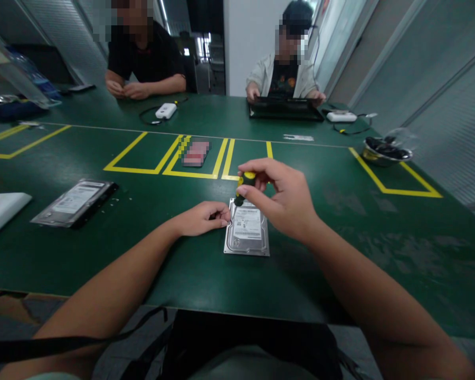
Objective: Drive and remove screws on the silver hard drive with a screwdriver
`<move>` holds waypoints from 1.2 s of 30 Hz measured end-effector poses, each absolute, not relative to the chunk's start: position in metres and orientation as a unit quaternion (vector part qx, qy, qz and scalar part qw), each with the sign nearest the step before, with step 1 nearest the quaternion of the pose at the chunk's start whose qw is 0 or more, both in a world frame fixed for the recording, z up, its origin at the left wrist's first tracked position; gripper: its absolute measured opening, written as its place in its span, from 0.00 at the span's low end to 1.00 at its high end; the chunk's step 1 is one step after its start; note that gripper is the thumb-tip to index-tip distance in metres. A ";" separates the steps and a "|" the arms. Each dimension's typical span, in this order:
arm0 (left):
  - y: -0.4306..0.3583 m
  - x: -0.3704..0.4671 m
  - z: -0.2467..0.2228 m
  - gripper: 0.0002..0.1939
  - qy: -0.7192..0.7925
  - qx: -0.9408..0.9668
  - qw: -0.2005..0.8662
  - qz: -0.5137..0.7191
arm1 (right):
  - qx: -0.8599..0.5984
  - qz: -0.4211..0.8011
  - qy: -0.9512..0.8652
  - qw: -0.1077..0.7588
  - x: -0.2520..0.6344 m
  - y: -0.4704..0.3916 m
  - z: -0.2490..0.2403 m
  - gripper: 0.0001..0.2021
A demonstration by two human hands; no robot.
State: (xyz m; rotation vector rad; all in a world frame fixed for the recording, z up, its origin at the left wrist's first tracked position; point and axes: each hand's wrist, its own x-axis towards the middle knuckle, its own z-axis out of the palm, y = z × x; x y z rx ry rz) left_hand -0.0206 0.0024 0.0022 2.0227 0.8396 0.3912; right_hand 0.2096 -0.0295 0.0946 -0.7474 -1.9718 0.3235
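A silver hard drive (247,232) lies flat on the green table in front of me, its white label facing up. Above its upper left part, my right hand (285,195) grips a screwdriver (245,186) with a yellow and black handle. The screwdriver is tilted, with its lower end by the drive's upper left corner; I cannot tell whether the tip touches a screw. My left hand (203,218) rests at the drive's left edge, fingers curled with the fingertips against it. Whether those fingers pinch anything small is hidden.
A second hard drive (75,203) lies to the left, small bits scattered beside it. A white object (3,211) sits farther left. Yellow tape (134,170) marks rectangles, one around a reddish packet (197,153). A bowl (386,150) stands at right. Two people sit opposite, one holding a dark tablet-like panel (287,109).
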 end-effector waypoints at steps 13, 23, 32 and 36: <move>0.004 -0.021 0.000 0.07 0.328 0.826 0.431 0.155 | -0.299 0.129 -0.824 0.464 0.202 -0.022 0.076 0.11; 0.004 -0.020 -0.001 0.08 0.336 0.834 0.409 0.157 | -0.289 0.131 -0.823 0.471 0.201 -0.022 0.073 0.11; 0.005 -0.021 -0.004 0.08 0.332 0.833 0.411 0.167 | -0.283 0.127 -0.825 0.472 0.201 -0.023 0.072 0.11; 0.005 -0.022 -0.005 0.09 0.332 0.834 0.410 0.161 | -0.269 0.125 -0.828 0.476 0.201 -0.024 0.073 0.11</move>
